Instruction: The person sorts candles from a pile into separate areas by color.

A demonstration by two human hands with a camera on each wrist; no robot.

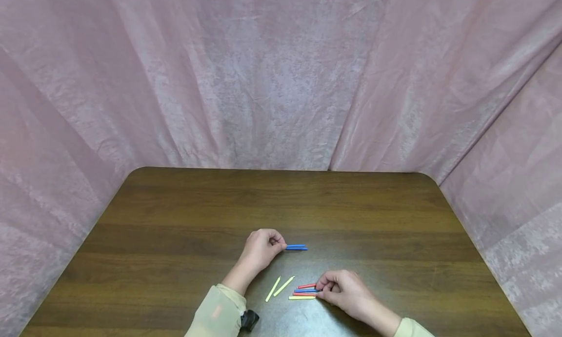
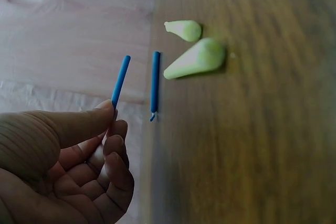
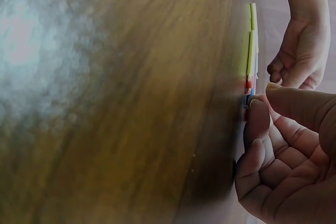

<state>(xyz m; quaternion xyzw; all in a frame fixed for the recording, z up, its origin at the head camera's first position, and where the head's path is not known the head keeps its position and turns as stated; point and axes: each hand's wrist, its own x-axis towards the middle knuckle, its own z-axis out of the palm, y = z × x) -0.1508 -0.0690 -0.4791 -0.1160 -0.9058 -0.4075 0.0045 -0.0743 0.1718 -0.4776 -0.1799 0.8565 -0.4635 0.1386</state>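
Observation:
My left hand [image 1: 261, 249] pinches a blue candle [image 2: 122, 80] between thumb and fingers. Beside that one lies a second blue candle [image 2: 155, 82], its wick showing in the left wrist view. Nearer the front edge, my right hand [image 1: 347, 293] has thumb and forefinger around the right end of a blue candle [image 1: 303, 291]. This candle lies in a row between a red candle [image 1: 306, 286] and another red candle [image 1: 303, 294]. A yellow candle [image 1: 302, 298] forms the near side of the row. The fingertips hide the row's right ends.
Two yellow candles [image 1: 283, 286] lie slanted on the brown wooden table [image 1: 197, 205], between the left forearm and the row. A black wrist device [image 1: 249, 320] sits at the left sleeve. Pink curtains [image 1: 281, 83] hang behind the table and at its sides.

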